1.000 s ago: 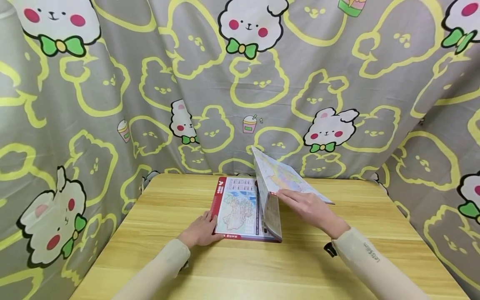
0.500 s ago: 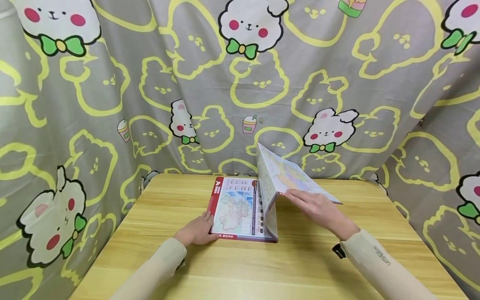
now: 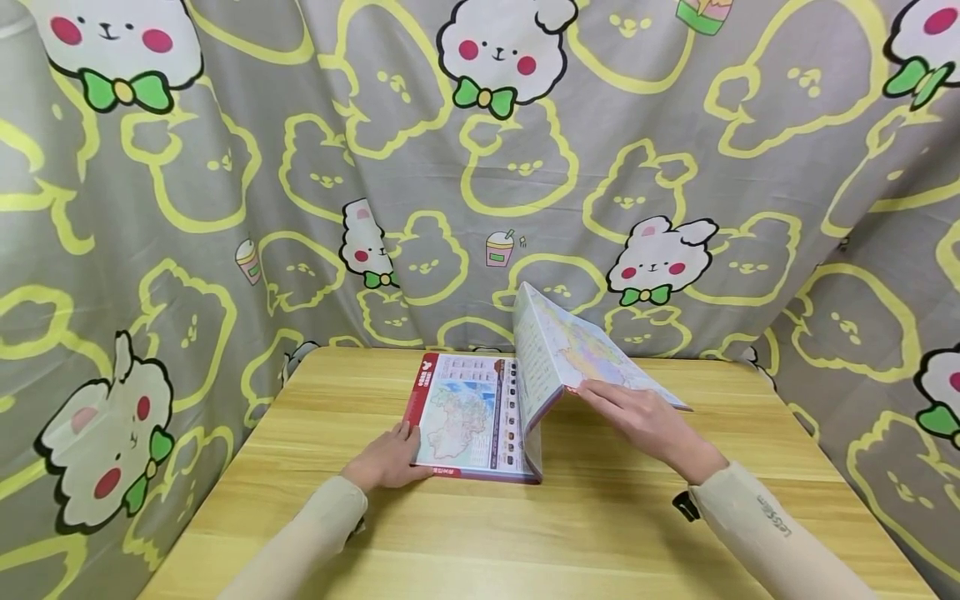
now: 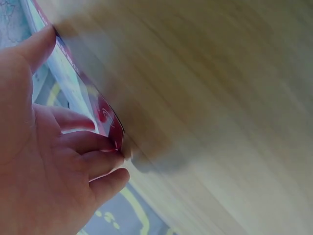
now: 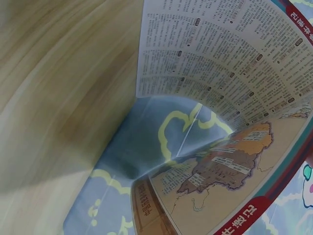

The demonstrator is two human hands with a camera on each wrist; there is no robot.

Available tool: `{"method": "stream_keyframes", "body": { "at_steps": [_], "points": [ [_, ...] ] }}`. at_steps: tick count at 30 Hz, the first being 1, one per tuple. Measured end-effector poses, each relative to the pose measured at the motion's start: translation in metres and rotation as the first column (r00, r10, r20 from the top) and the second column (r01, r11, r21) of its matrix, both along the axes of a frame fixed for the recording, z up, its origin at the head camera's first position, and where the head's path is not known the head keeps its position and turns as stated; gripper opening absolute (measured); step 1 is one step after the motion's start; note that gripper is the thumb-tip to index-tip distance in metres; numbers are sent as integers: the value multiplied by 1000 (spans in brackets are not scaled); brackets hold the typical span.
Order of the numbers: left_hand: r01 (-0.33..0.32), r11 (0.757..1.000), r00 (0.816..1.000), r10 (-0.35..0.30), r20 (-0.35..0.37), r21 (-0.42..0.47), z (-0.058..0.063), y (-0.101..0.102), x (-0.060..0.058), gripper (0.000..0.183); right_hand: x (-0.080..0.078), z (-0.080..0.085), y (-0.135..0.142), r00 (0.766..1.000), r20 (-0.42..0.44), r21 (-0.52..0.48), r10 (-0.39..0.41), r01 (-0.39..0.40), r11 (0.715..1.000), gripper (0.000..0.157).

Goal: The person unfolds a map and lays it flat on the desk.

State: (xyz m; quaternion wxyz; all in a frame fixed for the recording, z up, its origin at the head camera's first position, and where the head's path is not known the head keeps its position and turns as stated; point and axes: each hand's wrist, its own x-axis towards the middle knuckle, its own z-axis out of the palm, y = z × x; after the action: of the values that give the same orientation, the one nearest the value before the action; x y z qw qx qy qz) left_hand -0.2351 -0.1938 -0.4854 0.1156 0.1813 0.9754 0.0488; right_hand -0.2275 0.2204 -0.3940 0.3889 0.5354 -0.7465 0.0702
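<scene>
A folding map with red borders lies partly spread on the wooden table, its left panel flat and face up. My left hand holds that panel at its near left corner. In the left wrist view, the thumb of the left hand lies along one edge and the fingers bend at the red corner. My right hand pinches the near edge of the raised panels, which stand tented to the right. Text and a coloured map fill the printed panels in the right wrist view, where the right hand is nearly all out of frame.
The wooden table spreads around the map on all sides. A grey curtain with cartoon rabbits hangs right behind the table's far edge and along both sides.
The flat panel has slid left with my left hand. My right hand has moved right with the raised panels, which spread wider and uncover more of the flat panel's right side.
</scene>
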Motion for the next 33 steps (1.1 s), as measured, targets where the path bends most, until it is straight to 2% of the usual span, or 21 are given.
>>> {"method": "stream_keyframes", "body": {
  "at_steps": [10, 16, 22, 33],
  "points": [
    [-45, 999, 999, 45, 11, -1, -1, -15, -2, 90, 3, 0, 5, 999, -17, 1, -33, 33, 999, 43],
    [-56, 998, 998, 55, 23, 20, 0, -25, -3, 89, 2, 0, 8, 998, -61, -30, -10, 8, 1000, 39],
    [-60, 998, 998, 59, 33, 34, 0, -34, -4, 89, 1, -1, 13, 998, -68, -46, 16, -19, 999, 37],
    [-128, 991, 989, 123, 80, 51, 5, -45, -5, 89, 4, -7, 26, 998, -64, -56, 0, -4, 998, 37]
  ]
}}
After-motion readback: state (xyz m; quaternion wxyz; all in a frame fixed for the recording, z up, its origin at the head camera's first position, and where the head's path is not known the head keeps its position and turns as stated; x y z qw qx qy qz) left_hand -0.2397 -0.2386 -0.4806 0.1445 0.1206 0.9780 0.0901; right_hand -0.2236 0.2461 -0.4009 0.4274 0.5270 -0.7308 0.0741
